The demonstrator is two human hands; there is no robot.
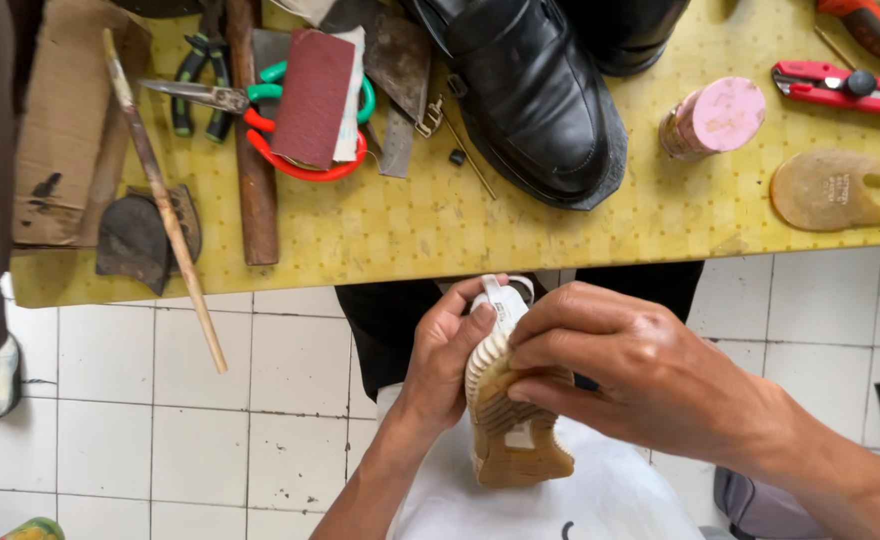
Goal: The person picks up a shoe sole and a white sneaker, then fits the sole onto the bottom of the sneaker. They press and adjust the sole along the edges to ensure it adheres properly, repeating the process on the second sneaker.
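— White floor tiles show below; where is the shoe (508, 420)?

— Over the lap, sole up, so its ridged tan bottom faces the eyes. Left hand (447, 360) is clamped round the heel end, steadying it; right hand (632, 362) closes fingers on the sole's edge.

— And beyond?

— Yellow bench (440, 235) just ahead keeps a black shoe (535, 95), scissors (260, 100) and red knife (845, 85) within reach.

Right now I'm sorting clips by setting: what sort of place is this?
Probably a shoe-repair bench: a black leather shoe, green-handled pliers and a loose tan rubber sole lie on the yellow table.
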